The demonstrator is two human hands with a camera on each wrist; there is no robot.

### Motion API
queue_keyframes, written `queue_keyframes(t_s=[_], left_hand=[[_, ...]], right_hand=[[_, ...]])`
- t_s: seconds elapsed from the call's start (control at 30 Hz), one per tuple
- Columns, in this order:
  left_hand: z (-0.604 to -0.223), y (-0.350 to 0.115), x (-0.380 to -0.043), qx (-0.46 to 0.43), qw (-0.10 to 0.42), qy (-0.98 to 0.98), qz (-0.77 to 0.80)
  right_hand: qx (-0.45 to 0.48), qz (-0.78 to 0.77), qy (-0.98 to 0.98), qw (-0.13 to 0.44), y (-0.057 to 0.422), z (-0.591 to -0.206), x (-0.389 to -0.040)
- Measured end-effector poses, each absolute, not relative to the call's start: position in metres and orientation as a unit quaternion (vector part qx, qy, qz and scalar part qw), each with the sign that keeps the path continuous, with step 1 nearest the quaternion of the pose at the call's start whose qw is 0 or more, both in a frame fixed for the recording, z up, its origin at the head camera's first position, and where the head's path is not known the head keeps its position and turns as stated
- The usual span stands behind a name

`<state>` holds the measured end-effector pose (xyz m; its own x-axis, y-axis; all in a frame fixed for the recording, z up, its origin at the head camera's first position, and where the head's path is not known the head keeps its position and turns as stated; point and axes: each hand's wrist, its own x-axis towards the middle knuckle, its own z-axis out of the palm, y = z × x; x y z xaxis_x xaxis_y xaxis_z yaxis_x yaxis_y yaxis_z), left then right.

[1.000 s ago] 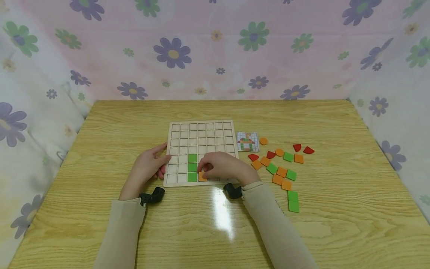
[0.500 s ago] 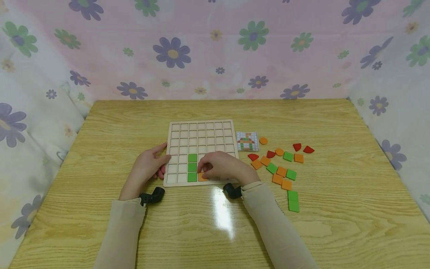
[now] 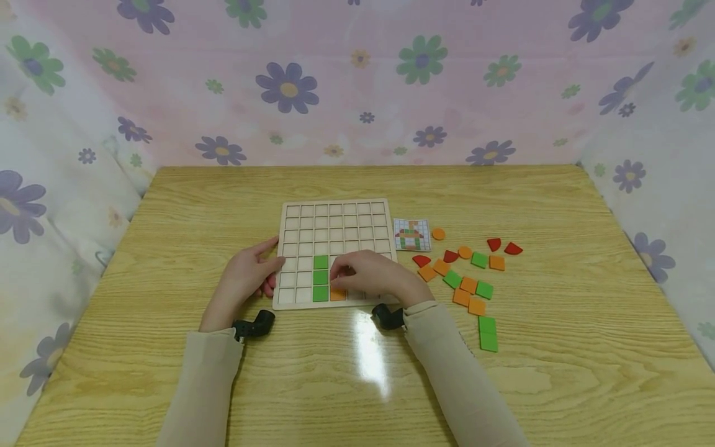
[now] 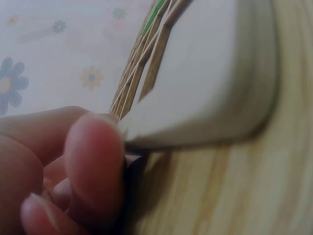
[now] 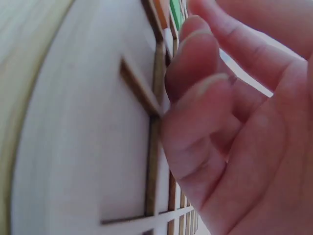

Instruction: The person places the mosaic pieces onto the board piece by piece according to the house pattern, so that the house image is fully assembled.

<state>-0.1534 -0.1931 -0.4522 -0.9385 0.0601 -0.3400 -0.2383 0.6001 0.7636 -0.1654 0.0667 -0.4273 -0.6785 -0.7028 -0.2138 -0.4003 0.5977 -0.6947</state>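
At frame centre, the board (image 3: 336, 235) is being gripped by the left hand (image 3: 246, 273); lower on it, the orange tile (image 3: 337, 295) is being overhung by the narrowed right hand (image 3: 371, 273), pinch unclear; level pressing is being advised.

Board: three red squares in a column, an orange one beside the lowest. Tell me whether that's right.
Wrong colour: the column's three squares on the board are green, not red, as the head view shows. The orange square beside the lowest is right.
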Motion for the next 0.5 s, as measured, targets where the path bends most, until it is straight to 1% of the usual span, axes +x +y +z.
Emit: queue_keyframes(t_s=[0.27, 0.5], left_hand=[[-0.454, -0.196, -0.153, -0.048, 0.166, 0.875, 0.452], [-0.453, -0.195, -0.153, -0.048, 0.164, 0.875, 0.453]], right_hand=[[-0.32, -0.305, 0.873, 0.206, 0.068, -0.424, -0.169], [-0.269, -0.321, 0.884, 0.209, 0.079, -0.416, -0.172]])
